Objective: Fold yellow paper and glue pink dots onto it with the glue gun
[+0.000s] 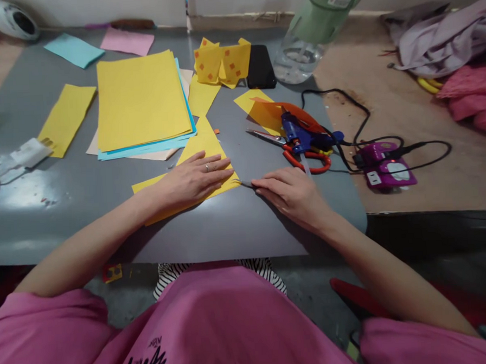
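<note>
A folded yellow paper (pixel 203 138) lies on the grey table in front of me, one pointed corner to the right. My left hand (pixel 194 179) rests flat on it, fingers stretched toward that corner. In my right hand (pixel 290 193) is a thin, dark pointed tool (pixel 246 184) that looks like tweezers, pinched between thumb and fingers. Its tip meets the paper's right corner. Just beyond my right hand lie red-handled scissors (pixel 312 162) and a blue glue gun (pixel 295 131) with a clear glue stick in it.
A stack of yellow sheets (pixel 141 97) lies behind my left hand. Farther back are a spotted yellow paper figure (pixel 222 62), a black phone (pixel 261 67) and a green bottle (pixel 324 15). Black cords run to a purple power socket (pixel 384 166) at right. A white plug (pixel 32 153) lies left.
</note>
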